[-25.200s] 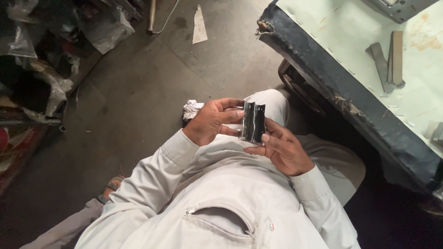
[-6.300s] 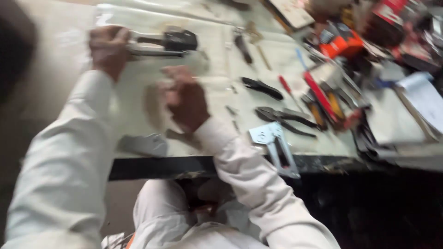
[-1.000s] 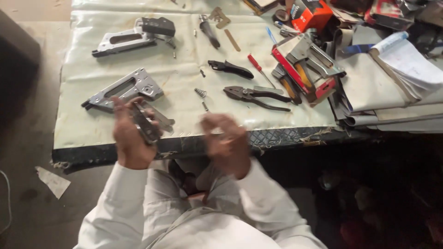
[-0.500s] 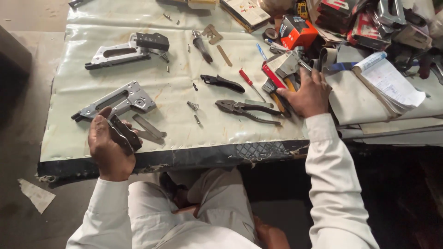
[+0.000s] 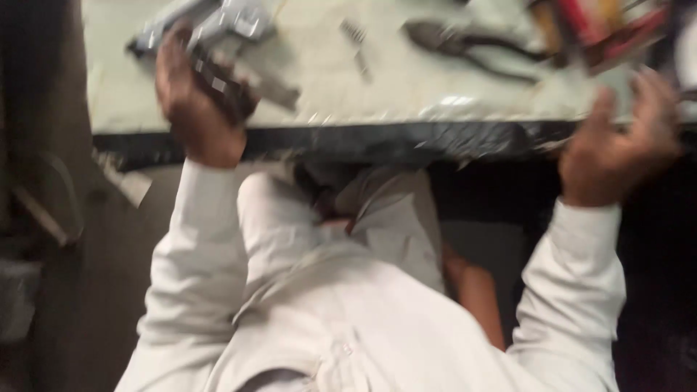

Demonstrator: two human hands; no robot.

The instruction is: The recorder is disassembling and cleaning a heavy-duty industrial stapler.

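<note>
Floor: dark concrete runs down the left of the blurred view, beneath our white-sleeved arms and lap.
Desk [image 5: 435, 109]: pale sheet on top, black front edge nearest us; it carries everything we work with.
Stapler body [image 5: 218, 22]: grey metal, lying at the desk's near left, just beyond our left hand.
Pliers [image 5: 472, 47]: dark, on the sheet toward the right, well apart from both hands.
Left hand [image 5: 192, 101]: closed around a dark metal part [image 5: 221, 83], held at the desk edge; we judge a firmer grip, with the part rested on the sheet, would steady it.
Right hand [image 5: 617, 141]: fingers spread, palm toward the desk's right edge, holding nothing that we can make out.
Small spring [image 5: 353, 33]: loose on the sheet between stapler body and pliers; we should keep our sleeves off it.
</note>
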